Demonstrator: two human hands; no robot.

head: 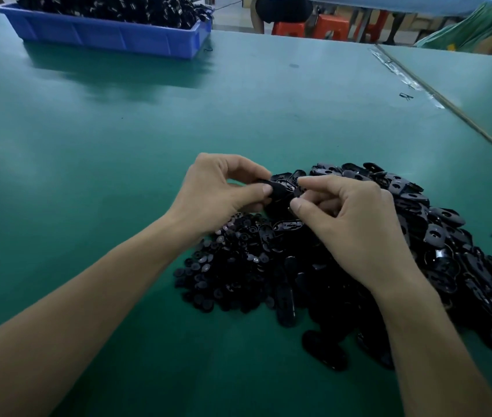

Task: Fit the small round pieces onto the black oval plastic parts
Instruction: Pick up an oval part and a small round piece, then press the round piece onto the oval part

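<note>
Pinching a black oval plastic part [281, 188] by its left end between thumb and forefinger, the left hand [220, 191] holds it clear of the green table [148, 121]. The right hand [356, 227] meets it from the other side. Its thumb and forefinger are drawn narrow on a small dark bit at the part's right end, which I take to be a small round piece [296, 192], though black on black leaves the outline unsure.

The oval's long axis seems to run across, from the left fingertips toward the right ones, so both hands are equally near and the seat faces the right fingers. The coming push likely goes straight along that line, with the left hand bracing.

A loose heap of small round pieces [223, 275] lies just beneath the left wrist, between the two forearms. A larger heap of black oval parts [437, 236] spreads under and beyond the right hand. A blue plastic bin [103, 37] of dark parts stands well beyond the left hand.
</note>
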